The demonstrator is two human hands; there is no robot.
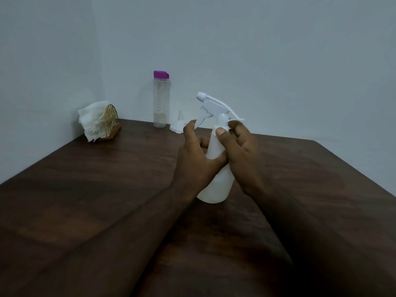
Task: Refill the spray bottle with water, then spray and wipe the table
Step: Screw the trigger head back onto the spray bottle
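Observation:
A white spray bottle (216,181) stands upright on the dark wooden table (107,189), near its middle. Its white trigger head (211,103) points left and sits on the neck. My left hand (196,159) wraps the bottle's body from the left. My right hand (237,151) pinches the collar under the trigger head with thumb and fingers. Behind stands a clear water bottle (162,101) with a purple cap. A small white funnel (177,124) lies mouth-down beside it, spout up.
A wire holder with white paper napkins (97,121) sits at the table's back left corner. Pale walls close in behind the table and to its left. The table's right edge (360,168) runs diagonally toward me.

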